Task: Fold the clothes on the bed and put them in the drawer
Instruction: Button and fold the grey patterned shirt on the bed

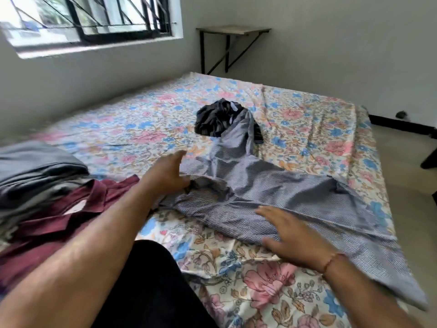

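Pressing flat with fingers spread, the right hand [295, 235] holds the checked shirt [272, 185] near the bed's [142, 119] front edge; the left hand [168, 171], fingers apart, touches its collar. Tugging could bunch it.

Floral bed [132, 129] under checked shirt [272, 190], clothes.

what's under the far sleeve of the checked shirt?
The checked shirt has its far sleeve lying across a crumpled dark striped garment on the floral bedsheet. The part of that garment beneath the sleeve is hidden.
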`<state>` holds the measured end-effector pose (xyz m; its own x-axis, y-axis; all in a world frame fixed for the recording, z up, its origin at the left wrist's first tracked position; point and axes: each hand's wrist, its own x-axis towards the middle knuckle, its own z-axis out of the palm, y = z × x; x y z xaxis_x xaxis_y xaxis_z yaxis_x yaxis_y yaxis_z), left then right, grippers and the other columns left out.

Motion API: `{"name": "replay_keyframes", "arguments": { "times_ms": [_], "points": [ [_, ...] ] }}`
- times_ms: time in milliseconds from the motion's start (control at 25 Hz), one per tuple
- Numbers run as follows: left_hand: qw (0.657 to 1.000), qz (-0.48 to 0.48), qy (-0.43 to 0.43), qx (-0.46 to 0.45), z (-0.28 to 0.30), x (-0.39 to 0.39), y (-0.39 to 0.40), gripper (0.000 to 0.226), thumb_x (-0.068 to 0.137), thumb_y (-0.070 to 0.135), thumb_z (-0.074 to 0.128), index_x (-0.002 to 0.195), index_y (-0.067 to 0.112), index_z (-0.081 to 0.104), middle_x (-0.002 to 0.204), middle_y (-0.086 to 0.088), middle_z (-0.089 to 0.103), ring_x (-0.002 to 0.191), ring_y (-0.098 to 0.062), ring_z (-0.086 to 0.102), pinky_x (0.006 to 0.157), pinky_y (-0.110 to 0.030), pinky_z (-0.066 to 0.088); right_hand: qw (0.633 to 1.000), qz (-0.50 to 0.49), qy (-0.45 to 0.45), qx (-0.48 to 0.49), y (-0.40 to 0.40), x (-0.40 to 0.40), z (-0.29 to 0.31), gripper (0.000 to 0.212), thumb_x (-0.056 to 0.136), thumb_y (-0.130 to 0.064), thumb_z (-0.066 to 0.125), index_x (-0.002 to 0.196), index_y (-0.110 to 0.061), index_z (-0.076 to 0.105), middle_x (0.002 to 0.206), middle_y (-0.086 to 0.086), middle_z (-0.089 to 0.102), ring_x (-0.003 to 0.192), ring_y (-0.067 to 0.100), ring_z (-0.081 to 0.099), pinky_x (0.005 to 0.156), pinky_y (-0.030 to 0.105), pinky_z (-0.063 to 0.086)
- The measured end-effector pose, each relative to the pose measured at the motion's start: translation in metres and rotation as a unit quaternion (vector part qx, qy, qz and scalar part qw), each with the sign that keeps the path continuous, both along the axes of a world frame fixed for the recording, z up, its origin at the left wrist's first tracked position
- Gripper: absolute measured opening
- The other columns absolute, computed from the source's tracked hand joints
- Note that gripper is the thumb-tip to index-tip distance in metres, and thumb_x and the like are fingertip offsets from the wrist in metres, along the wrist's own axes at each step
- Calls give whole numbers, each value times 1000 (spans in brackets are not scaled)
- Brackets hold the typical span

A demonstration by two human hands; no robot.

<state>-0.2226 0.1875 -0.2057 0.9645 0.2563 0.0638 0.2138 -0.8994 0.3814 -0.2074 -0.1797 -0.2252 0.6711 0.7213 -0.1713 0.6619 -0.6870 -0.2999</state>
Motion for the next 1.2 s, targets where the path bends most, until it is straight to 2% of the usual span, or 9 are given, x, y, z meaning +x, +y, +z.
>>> {"name": "replay_keyframes", "arguments": {
  "times_ms": [160,240,360,480,640,880,960,1120,1200],
  "points": [
    [983,54,175,16,-38,-15,31,122,84,38,80,166,20,-8,140,-24,59,120,-38,61,92,-39,53,994,69,19,79,101,-6,-25,65,103,-34,54,161,-27,28,168,-7,24,155,11,16,123,25,9],
    [980,96,137,-111,-45,-12,40,113,85,32,78,167,22,1,136,-23,61,112,-37,66,89,-42,58,994,69,24,81,126,0,-38,64,103,-37,52,162,-28,27,169,-6,22,156,14,15,126,32,12],
    [934,204,2,-295,-48,5,58,70,92,30,62,156,16,37,121,-17,67,104,-32,67,88,-39,54,997,42,55,42,139,11,-53,67,105,-47,45,164,-33,16,172,-5,13,158,17,8,127,39,10],
    [959,211,43,-184,-59,20,70,52,98,36,60,140,5,55,136,-17,63,118,-33,62,105,-42,49,997,26,65,-18,146,15,-63,70,105,-56,37,164,-36,5,173,-2,5,158,21,6,128,43,9],
    [969,205,108,-86,-77,19,69,29,91,36,70,80,9,72,81,-4,74,74,-24,70,80,-40,62,996,19,-10,-82,161,25,-63,71,102,-65,30,162,-39,3,171,2,13,155,27,15,123,56,23],
    [912,366,-142,-120,-34,-2,76,28,100,40,63,94,17,76,86,-3,72,81,-25,67,78,-35,54,990,11,-67,-125,179,30,-58,68,98,-70,33,157,-37,27,158,5,28,140,31,28,108,58,39],
    [839,440,-250,-200,-19,-12,75,24,98,34,58,89,17,72,87,-9,70,84,-30,67,74,-36,51,987,6,-79,-139,181,27,-56,65,97,-69,36,153,-36,33,153,6,31,137,31,30,107,58,39],
    [501,366,-504,-601,41,-40,29,18,95,19,49,100,8,63,75,-9,67,69,-32,72,61,-36,57,995,-2,0,-99,172,29,-50,66,98,-71,35,154,-35,34,154,4,33,143,30,28,113,58,33],
    [396,295,-519,-698,61,-66,-27,19,102,19,45,104,8,61,82,-7,67,81,-29,77,68,-31,59,986,-47,132,87,152,23,-36,59,103,-62,40,153,-31,40,157,0,35,145,26,35,115,51,38]
  ]
}}
